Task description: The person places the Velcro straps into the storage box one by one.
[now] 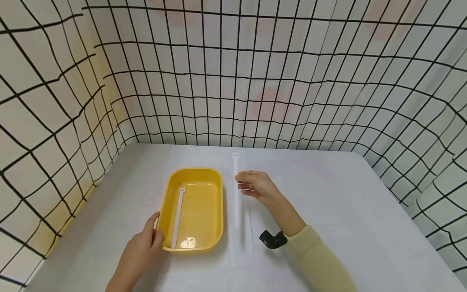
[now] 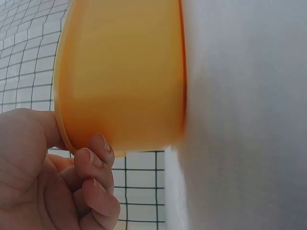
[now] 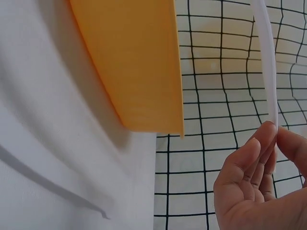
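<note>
Two hands (image 1: 136, 248) (image 1: 258, 186) grip one tray (image 1: 200, 215) and one of two strips (image 1: 236, 205) (image 1: 178, 219)

Yellow tray (image 1: 200, 211) — white strips (image 1: 236, 202); black grid netting (image 1: 237, 50) — pale-yellow sleeve (image 1: 319, 259), white table (image 1: 328, 194).

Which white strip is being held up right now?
The white strip right of the yellow tray, pinched in the right grip; the other strip lies inside the tray.

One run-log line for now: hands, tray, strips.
left hand: grips yellow tray by rim | right hand: pinches white strip above table | second strip: inside tray
</note>
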The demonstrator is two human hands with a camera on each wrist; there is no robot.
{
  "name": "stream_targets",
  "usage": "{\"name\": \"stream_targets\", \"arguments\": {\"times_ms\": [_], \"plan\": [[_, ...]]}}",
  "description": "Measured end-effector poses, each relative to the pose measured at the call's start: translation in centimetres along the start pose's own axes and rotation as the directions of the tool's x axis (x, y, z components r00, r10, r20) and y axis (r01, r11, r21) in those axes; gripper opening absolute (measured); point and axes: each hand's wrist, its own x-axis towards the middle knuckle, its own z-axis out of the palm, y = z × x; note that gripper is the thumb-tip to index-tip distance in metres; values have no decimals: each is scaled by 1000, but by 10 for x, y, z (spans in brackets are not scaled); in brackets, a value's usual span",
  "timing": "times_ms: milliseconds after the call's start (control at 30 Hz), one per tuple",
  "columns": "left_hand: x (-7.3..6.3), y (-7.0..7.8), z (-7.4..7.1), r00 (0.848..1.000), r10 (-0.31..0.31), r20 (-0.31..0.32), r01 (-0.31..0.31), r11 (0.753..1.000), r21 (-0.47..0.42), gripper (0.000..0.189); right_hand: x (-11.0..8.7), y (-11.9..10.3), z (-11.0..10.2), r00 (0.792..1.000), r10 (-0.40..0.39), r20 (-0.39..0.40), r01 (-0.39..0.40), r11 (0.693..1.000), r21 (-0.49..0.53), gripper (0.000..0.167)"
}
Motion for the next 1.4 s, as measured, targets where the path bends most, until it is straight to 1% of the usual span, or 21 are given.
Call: {"name": "stream_targets", "arguments": {"times_ms": [367, 467, 667, 900, 1067, 1300, 1400], "plan": [[0, 0, 1, 1000, 6, -6, -6, 1000, 12, 50, 7, 2, 17, 1000, 24, 1, -24, 1000, 0, 22], [0, 1, 1, 1000, -6, -7, 6, 1000, 15, 51, 7, 3, 21, 1000, 30, -3, -30, 1000, 1, 19], [-1, 0, 2, 1000, 8, -13, -7, 1000, 21, 50, 9, 5, 27, 999, 31, 16, -31, 1000, 5, 17], [-1, -1, 2, 1000, 18, -19, -18, 1000, 23, 50, 12, 8, 35, 999, 45, 31, -46, 998, 43, 15], [0, -2, 2, 1000, 11, -14, -10, 1000, 22, 50, 15, 10, 43, 998, 58, 26, -59, 996, 63, 17], [-1, -2, 2, 1000, 16, -16, -15, 1000, 18, 50, 18, 11, 54, 997, 67, 29, -68, 997, 46, 25], [0, -3, 2, 1000, 19, -17, -19, 1000, 19, 50, 19, 12, 59, 997, 76, 33, -77, 996, 48, 25]]}}
